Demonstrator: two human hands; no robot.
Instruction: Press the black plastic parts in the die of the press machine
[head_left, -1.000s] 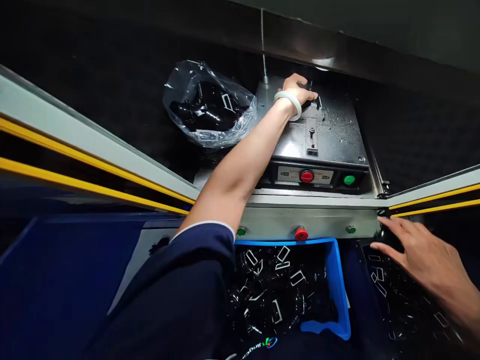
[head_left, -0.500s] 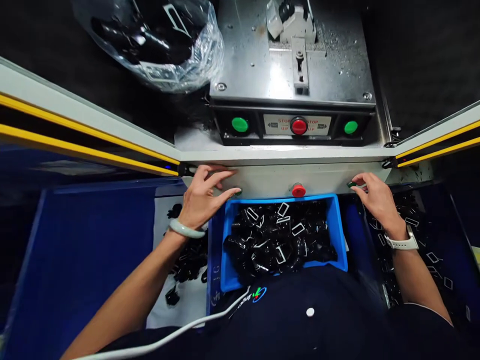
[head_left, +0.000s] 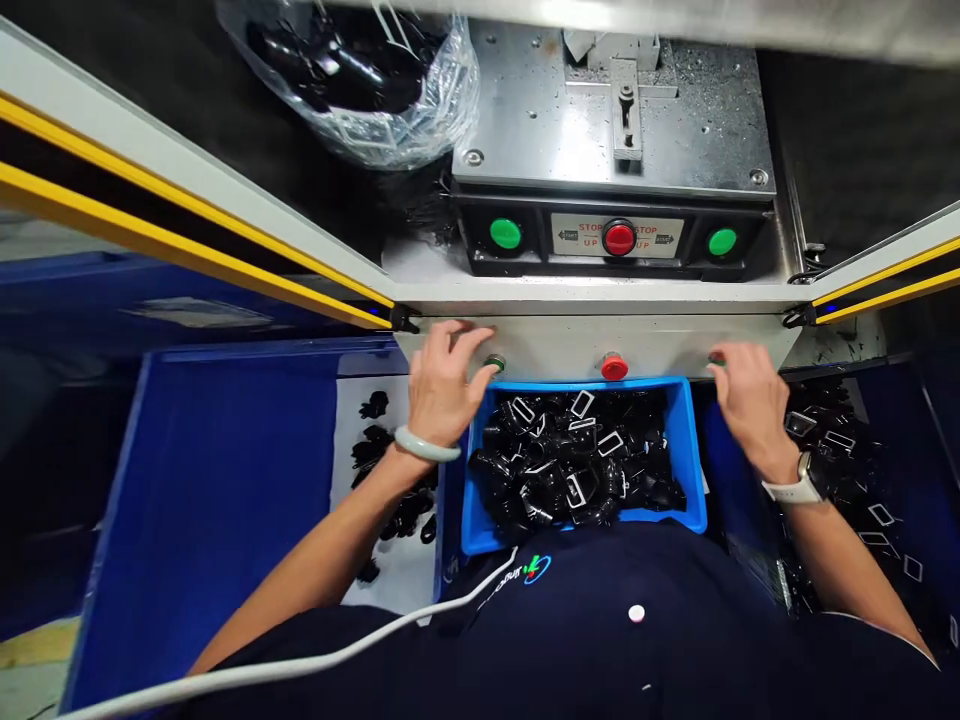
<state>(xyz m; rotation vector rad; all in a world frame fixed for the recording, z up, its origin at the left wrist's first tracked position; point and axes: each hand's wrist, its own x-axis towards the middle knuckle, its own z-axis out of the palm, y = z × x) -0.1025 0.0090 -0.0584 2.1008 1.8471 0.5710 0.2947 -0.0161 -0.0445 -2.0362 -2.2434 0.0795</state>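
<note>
At upper left, a clear plastic bag [head_left: 390, 125] held black parts. The left hand [head_left: 444, 385], wearing one pale bangle, was half-curled and empty at a green button [head_left: 494, 363]. At center, a blue bin [head_left: 694, 470] was heaped with black parts [head_left: 574, 450], too many to count. One red button [head_left: 613, 367] stood above it. At right, the right hand [head_left: 750, 395], also half-curled and empty, covered most of a second button [head_left: 716, 358].

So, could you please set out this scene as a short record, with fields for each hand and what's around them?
Left hand: empty, fingertips at a green button
Right hand: empty, fingertips at another green button
Between hands: red button
Below hands: blue crate of black parts
Ahead: steel machine top, clear plastic bag
</note>
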